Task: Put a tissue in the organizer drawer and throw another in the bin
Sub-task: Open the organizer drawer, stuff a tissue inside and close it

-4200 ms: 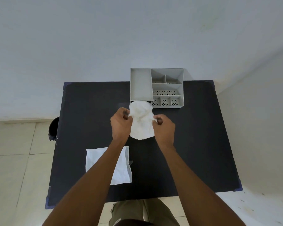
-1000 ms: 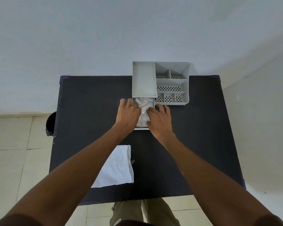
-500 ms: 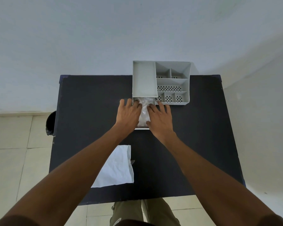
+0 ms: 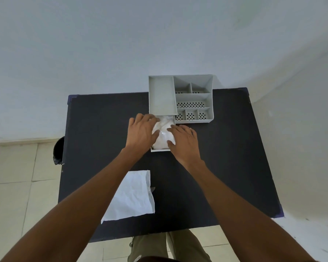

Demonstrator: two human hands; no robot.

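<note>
A grey desk organizer (image 4: 193, 99) stands at the far edge of the black table (image 4: 95, 133). Its drawer (image 4: 159, 149) is pulled out toward me, and a crumpled white tissue (image 4: 164, 133) lies inside it. My left hand (image 4: 141, 132) rests flat on the tissue's left side with its fingers spread. My right hand (image 4: 185, 142) presses on the right side, fingers apart. A second white tissue (image 4: 134, 195) lies flat near the table's front edge, partly under my left forearm. A black bin (image 4: 58, 152) shows on the floor past the table's left edge.
A pale wall runs behind the table and along its right. The floor is light tiles. My legs show below the front edge of the table.
One second ago both hands lay on the tissue in the drawer, as now. Further back, both hands held the crumpled tissue up in front of the organizer.
</note>
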